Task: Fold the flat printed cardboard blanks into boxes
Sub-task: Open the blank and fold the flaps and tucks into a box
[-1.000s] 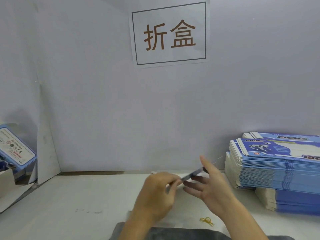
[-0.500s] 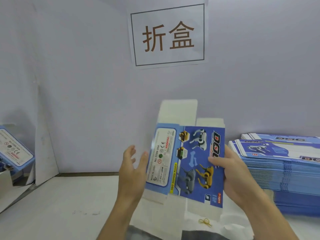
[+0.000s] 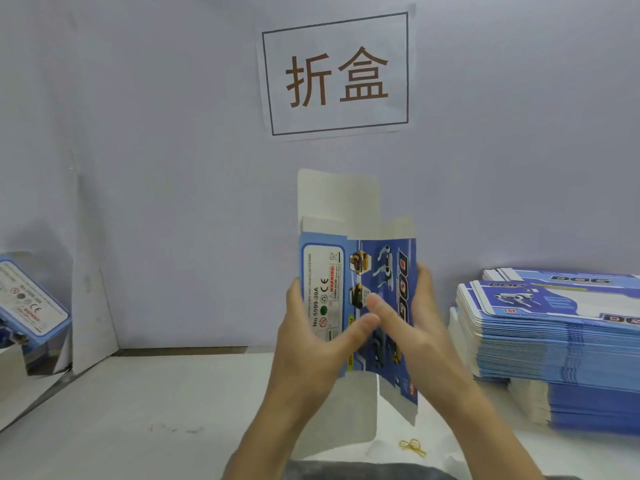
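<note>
I hold one blue printed cardboard blank (image 3: 360, 265) upright in front of me, its white flaps sticking out above and below. My left hand (image 3: 311, 344) grips its left edge, thumb across the printed front. My right hand (image 3: 412, 327) grips the right edge, thumb laid over the blue panel. The blank is squeezed narrower between both hands, bending along its creases. A tall stack of flat blue blanks (image 3: 561, 334) lies on the table at the right.
A folded blue box (image 3: 31, 303) leans at the far left edge. A white table (image 3: 156, 410) runs under my hands, with a yellow rubber band (image 3: 412, 446) near its front. A paper sign (image 3: 336, 74) hangs on the grey back wall.
The blank went from lying edge-on near the table to standing upright. Both hands have since closed on its sides and pushed them together, so it looks narrower.
</note>
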The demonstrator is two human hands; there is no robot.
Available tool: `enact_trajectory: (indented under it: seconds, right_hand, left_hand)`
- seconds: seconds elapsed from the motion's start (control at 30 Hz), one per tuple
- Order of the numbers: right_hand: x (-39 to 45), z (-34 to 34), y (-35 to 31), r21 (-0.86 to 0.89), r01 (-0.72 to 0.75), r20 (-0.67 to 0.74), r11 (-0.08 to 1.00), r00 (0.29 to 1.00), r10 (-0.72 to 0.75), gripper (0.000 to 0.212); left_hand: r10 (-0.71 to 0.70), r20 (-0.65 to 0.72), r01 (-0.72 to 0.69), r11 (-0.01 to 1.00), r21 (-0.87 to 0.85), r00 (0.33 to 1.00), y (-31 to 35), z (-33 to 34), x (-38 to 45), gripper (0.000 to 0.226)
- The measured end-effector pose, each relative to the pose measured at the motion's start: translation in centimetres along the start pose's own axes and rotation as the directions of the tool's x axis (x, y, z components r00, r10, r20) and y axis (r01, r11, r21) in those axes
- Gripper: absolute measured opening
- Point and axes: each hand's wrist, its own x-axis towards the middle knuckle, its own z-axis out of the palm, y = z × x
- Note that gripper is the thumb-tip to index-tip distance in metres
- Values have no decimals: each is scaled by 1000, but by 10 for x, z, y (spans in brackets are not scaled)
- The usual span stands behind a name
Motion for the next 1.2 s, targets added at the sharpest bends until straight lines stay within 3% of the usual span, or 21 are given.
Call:
enact_trajectory:
  seconds: [0.17,0.27,0.37,0.47,0.7,0.77,0.8,0.87,0.97,1.07,1.2]
  right_hand:
    - [5,-22,-2,24,-41,-163,999,986,44,17]
    - [4,-34,-5,119,-121,-105,985,985,134,21]
    - [3,-34,-9,66,-69,-77,995,994,74,33]
    - [5,-29,-13,1,-9,-82,1000,997,9,18]
    - [5,-23,-14,19,-13,-100,1000,995,15,17]
    - [5,-19,-15,-31,13,-111,999,994,-16,14]
    - [5,-17,-15,-52,37,-113,998,993,-43,11]
    - [5,-12,-16,-134,107,-95,985,988,-120,12]
    - [4,-4,-19,-294,183,26,938,983,-183,16]
    - [2,-1,-21,-294,174,99,940,984,-151,31]
    - [1,0,-14,-305,115,114,945,990,-84,23]
  left_hand:
    - [-28,-246,31,999,10,969,-7,-12,6,54]
    - [-54,-182,56,998,4,982,-4,-23,10,48]
    - [-28,-152,31,999,17,988,-2,-21,8,48]
    - [-20,-164,23,1000,14,986,-5,-17,6,47]
    - [-26,-190,39,997,66,981,-8,-28,10,54]
    - [-14,-180,37,991,128,984,-7,-28,9,67]
    - [41,-220,9,975,222,975,-5,-26,9,79]
    - [280,-285,-118,871,477,917,3,-25,9,97]
    - [534,-155,-322,689,650,831,15,-24,11,97]
    - [533,-105,-331,655,680,839,20,-26,12,95]
    - [519,-78,-282,578,766,851,12,-27,11,82]
